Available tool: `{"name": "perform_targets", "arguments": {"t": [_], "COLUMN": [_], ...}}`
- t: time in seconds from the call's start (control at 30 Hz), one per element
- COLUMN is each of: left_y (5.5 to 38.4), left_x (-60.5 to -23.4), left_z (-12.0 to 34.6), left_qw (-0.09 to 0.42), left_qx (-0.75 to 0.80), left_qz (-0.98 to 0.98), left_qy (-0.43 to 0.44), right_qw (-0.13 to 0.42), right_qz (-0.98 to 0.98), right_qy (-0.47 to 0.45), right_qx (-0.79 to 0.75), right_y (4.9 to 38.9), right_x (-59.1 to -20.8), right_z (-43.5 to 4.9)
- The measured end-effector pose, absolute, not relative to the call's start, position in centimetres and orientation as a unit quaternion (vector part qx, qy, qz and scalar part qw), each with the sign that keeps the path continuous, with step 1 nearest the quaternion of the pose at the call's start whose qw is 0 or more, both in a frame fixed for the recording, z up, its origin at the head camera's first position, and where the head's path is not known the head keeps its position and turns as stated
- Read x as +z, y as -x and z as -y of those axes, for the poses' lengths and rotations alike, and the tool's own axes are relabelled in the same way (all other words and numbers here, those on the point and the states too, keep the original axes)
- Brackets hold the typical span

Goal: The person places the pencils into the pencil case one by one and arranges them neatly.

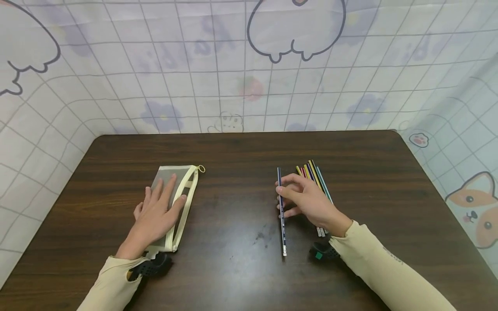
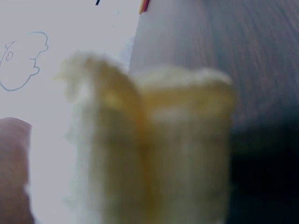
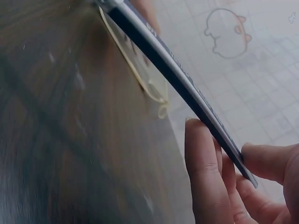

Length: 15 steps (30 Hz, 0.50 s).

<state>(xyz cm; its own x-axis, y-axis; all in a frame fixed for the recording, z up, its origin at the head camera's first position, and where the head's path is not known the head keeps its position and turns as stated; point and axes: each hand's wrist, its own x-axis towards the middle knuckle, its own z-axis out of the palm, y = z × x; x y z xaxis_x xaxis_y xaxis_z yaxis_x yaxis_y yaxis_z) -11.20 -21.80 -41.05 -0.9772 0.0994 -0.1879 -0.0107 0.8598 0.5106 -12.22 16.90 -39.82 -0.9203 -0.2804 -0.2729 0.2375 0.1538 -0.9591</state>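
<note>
My right hand (image 1: 309, 196) pinches a dark blue pencil (image 1: 282, 224) between thumb and fingers. The pencil's white eraser end points toward me in the head view. In the right wrist view the thumb (image 3: 266, 161) presses near its far end. My left hand (image 1: 155, 216) rests with spread fingers on a grey, see-through zip pencil case (image 1: 158, 235) with cream edging. The case's zipper side lies gaping along the right, partly under the thumb. A yellow ring (image 1: 201, 169) hangs at its far corner. Blurred sleeve cloth (image 2: 154, 149) fills most of the left wrist view.
Several coloured pencils (image 1: 311, 170) lie in a bundle beside and partly behind my right hand. Everything sits on a dark wooden table (image 1: 233, 172). A white grid-patterned cloth (image 1: 218, 86) with cartoon drawings hangs behind and at the sides. Each wrist wears a black camera (image 1: 324, 251).
</note>
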Motion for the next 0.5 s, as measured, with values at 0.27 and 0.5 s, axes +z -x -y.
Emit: {"name": "perform_targets", "arguments": {"t": [0.27, 0.5], "left_y": [11.1, 11.0], "left_x": [-41.0, -40.9], "left_z": [21.5, 21.2], "left_qw": [0.108, 0.11], "left_qx": [0.266, 0.267], "left_qz": [-0.958, -0.957], "left_qy": [-0.026, -0.022], "right_qw": [0.216, 0.23], "right_qz": [-0.694, -0.656], "right_qy": [-0.01, -0.019], "right_qx": [-0.686, -0.718], "right_y": [12.6, 12.8], "right_x": [-40.5, -40.6], "right_z": [-14.5, -11.9]}}
